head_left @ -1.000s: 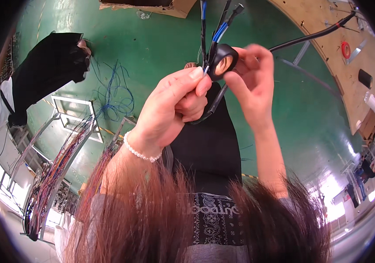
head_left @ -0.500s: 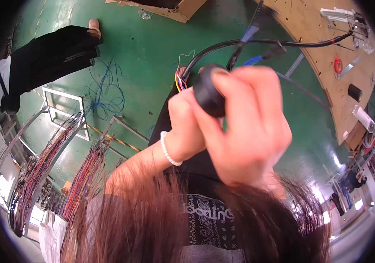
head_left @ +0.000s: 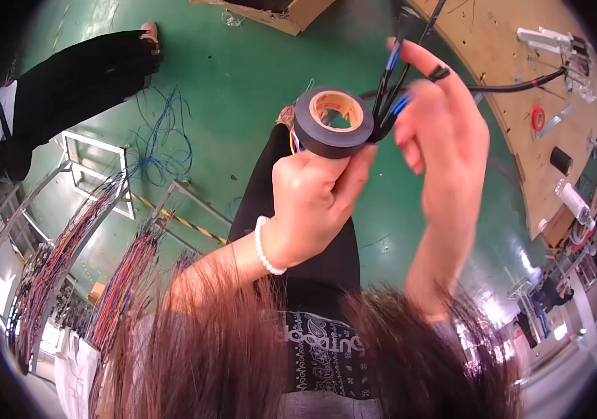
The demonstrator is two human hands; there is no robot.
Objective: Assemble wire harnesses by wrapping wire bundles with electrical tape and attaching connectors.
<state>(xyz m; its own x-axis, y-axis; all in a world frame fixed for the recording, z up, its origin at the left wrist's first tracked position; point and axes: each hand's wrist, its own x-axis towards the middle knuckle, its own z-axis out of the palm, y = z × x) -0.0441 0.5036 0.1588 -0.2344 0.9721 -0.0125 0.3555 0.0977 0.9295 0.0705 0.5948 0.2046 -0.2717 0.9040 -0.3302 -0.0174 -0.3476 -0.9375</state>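
My left hand [head_left: 316, 199] is closed, with a roll of black tape [head_left: 333, 144] standing above its fingers and thumb. Beside the roll, the black branches of a wire harness [head_left: 384, 94] come up from near my thumb, with blue pieces on some of them. What part of the harness my fingers grip is hidden behind the roll. My right hand [head_left: 452, 150] is raised to the right of these branches, fingers apart. Its index finger stretches toward a branch tip; contact is unclear. Coloured wires [head_left: 293, 140] show just left of the roll.
A wooden board [head_left: 501, 133] at right bears a red tape roll [head_left: 538, 119], a black roll [head_left: 561, 160] and a fixture [head_left: 553, 42] where the black cable [head_left: 515, 86] ends. Wire bundles [head_left: 127, 279] hang on racks at left. A person's leg [head_left: 89, 91] and a cardboard box [head_left: 291, 17] are beyond.
My right hand has left the tape roll and moved right and up to the harness branches, its fingers spreading. The roll now stays at my left hand, its ring facing up.
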